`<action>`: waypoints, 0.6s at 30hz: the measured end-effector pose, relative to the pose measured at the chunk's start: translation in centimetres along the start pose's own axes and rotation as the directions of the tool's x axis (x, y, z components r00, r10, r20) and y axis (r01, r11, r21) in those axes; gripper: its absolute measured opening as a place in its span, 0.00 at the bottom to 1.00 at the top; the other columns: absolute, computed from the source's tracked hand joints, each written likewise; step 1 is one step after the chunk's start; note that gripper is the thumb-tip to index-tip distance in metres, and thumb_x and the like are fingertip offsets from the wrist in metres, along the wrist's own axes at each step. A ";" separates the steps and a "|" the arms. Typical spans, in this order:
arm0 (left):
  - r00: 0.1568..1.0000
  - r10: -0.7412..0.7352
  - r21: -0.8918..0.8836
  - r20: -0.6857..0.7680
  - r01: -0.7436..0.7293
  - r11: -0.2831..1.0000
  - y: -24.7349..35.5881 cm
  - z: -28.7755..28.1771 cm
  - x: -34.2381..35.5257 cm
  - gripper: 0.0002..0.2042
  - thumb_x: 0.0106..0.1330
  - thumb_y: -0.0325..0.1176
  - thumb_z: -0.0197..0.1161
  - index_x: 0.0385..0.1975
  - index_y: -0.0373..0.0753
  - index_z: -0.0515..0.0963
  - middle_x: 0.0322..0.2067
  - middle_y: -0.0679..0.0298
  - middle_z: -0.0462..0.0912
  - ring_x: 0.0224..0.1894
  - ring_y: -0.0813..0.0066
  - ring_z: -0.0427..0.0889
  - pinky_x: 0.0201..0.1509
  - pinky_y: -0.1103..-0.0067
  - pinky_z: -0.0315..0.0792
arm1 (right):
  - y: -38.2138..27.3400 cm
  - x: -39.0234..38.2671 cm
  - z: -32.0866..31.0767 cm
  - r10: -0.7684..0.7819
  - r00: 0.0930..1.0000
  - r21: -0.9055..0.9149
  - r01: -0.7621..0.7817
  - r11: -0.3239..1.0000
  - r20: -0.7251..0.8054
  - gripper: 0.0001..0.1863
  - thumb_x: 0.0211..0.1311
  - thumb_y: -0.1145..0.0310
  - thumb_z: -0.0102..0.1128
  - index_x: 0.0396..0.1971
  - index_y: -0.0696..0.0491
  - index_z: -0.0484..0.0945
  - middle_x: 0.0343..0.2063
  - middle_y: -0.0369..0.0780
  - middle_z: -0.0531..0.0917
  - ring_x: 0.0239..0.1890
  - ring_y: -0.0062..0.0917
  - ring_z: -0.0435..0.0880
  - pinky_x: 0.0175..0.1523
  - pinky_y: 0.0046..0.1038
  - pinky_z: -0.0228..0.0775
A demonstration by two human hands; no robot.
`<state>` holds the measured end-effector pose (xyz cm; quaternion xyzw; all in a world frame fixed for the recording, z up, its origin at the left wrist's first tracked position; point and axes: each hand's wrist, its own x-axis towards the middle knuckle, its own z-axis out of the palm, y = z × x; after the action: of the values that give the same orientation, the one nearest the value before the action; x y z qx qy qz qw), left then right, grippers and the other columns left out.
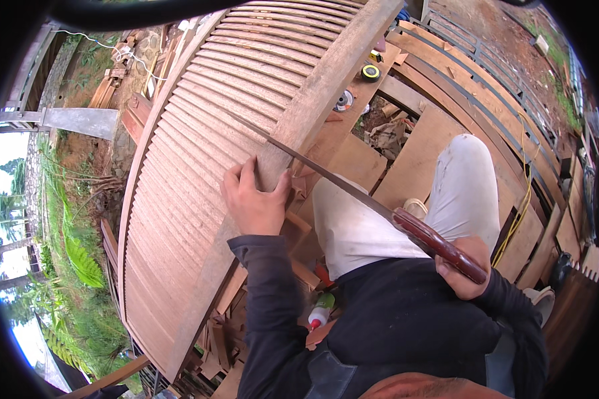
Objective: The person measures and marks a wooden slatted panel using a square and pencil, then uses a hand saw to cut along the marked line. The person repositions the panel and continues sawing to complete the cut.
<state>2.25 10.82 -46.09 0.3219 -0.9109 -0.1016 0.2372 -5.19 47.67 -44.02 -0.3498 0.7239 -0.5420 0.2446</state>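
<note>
A large louvered wooden panel [180, 179] with many thin slats slants across the left and middle of the view. My left hand [256, 205] is closed over the panel's near frame rail, fingers on the slat side and thumb on the edge toward me. My right hand [464, 269] grips a long-bladed hand tool by its glossy red-brown wooden handle [432, 239]. The tool's narrow dark blade [339, 183] runs up and left from the handle, its tip end over the rail just beyond my left hand. Seen nearly edge-on, the blade does not show whether it has teeth.
Under and around my legs lie wooden boards [422, 163]. A yellow-and-black tape measure [370, 72] and a grinding disc [343, 100] rest past the rail. A red-capped bottle [321, 310] lies beside my waist. A yellow cord [524, 193] runs along the right.
</note>
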 end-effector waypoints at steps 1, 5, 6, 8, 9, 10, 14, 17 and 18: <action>1.000 0.001 0.007 -0.005 -0.001 1.000 0.0 -0.1 0.0 0.30 0.51 0.45 0.79 0.52 0.34 0.83 0.46 0.56 0.77 0.53 0.54 0.75 0.60 0.64 0.71 | 0.1 -0.1 0.0 0.010 1.000 0.003 -0.010 1.000 0.003 0.07 0.54 0.73 0.68 0.24 0.54 0.77 0.16 0.42 0.76 0.17 0.42 0.77 0.25 0.35 0.66; 1.000 0.025 0.011 -0.012 -0.025 1.000 -0.2 0.1 0.0 0.30 0.50 0.45 0.79 0.52 0.34 0.83 0.46 0.55 0.78 0.53 0.53 0.76 0.61 0.64 0.71 | -0.5 4.3 2.2 -0.034 0.999 0.064 0.035 0.997 -0.027 0.07 0.55 0.74 0.68 0.25 0.54 0.76 0.15 0.42 0.75 0.17 0.42 0.76 0.25 0.35 0.65; 1.000 0.011 0.002 0.000 -0.011 1.000 -0.1 0.0 0.1 0.30 0.51 0.45 0.79 0.52 0.34 0.83 0.46 0.55 0.78 0.54 0.53 0.75 0.61 0.64 0.71 | -0.3 5.1 2.8 -0.032 0.999 0.093 0.035 0.995 -0.031 0.07 0.55 0.74 0.68 0.25 0.54 0.76 0.15 0.42 0.75 0.17 0.42 0.76 0.25 0.35 0.65; 1.000 -0.018 -0.014 0.025 0.019 1.000 0.5 -0.2 0.2 0.29 0.53 0.45 0.79 0.53 0.34 0.83 0.48 0.54 0.78 0.56 0.53 0.75 0.63 0.64 0.70 | 0.3 4.1 3.0 -0.051 0.998 0.057 0.054 0.997 -0.048 0.08 0.55 0.74 0.68 0.25 0.54 0.76 0.15 0.42 0.75 0.16 0.41 0.77 0.24 0.35 0.65; 0.999 -0.022 -0.007 0.032 0.022 1.000 0.4 -0.3 0.1 0.30 0.53 0.45 0.79 0.53 0.34 0.83 0.48 0.54 0.78 0.56 0.53 0.75 0.63 0.64 0.70 | 0.6 3.1 2.9 -0.059 0.997 0.018 0.059 0.998 -0.044 0.07 0.54 0.73 0.68 0.25 0.54 0.76 0.15 0.42 0.76 0.17 0.41 0.77 0.25 0.35 0.65; 0.999 -0.027 -0.003 0.030 0.027 1.000 0.4 -0.4 0.1 0.30 0.53 0.46 0.79 0.53 0.34 0.83 0.48 0.54 0.78 0.56 0.53 0.75 0.63 0.64 0.70 | 0.9 2.2 2.5 -0.074 0.997 -0.027 0.073 0.997 -0.038 0.07 0.54 0.73 0.68 0.25 0.55 0.76 0.15 0.42 0.76 0.17 0.41 0.77 0.25 0.36 0.65; 1.000 -0.021 -0.004 0.018 0.021 1.000 0.4 -0.4 0.1 0.30 0.53 0.46 0.78 0.53 0.33 0.82 0.47 0.55 0.78 0.56 0.53 0.75 0.63 0.64 0.70 | 2.4 0.7 2.4 -0.085 0.994 -0.003 0.085 0.996 -0.070 0.06 0.52 0.73 0.69 0.27 0.55 0.79 0.16 0.43 0.77 0.18 0.42 0.78 0.26 0.37 0.67; 1.000 0.014 0.032 -0.002 -0.014 0.999 0.5 0.0 0.1 0.30 0.52 0.45 0.78 0.52 0.34 0.82 0.47 0.56 0.77 0.53 0.54 0.76 0.61 0.65 0.71 | 2.1 3.5 3.8 -0.136 0.987 0.012 0.138 0.990 -0.089 0.05 0.53 0.74 0.68 0.28 0.56 0.79 0.17 0.43 0.78 0.18 0.42 0.78 0.25 0.36 0.66; 1.000 0.012 0.027 -0.001 -0.012 1.000 0.3 0.0 0.1 0.30 0.52 0.45 0.78 0.52 0.34 0.82 0.46 0.56 0.77 0.53 0.54 0.76 0.61 0.65 0.71 | 1.9 4.1 4.1 -0.142 0.985 0.026 0.145 0.989 -0.094 0.05 0.53 0.75 0.67 0.28 0.56 0.79 0.17 0.43 0.78 0.18 0.42 0.78 0.25 0.36 0.66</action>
<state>2.00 11.01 -45.90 0.3196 -0.9140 -0.0876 0.2341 -5.25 42.33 -46.88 -0.3719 0.6984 -0.5853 0.1771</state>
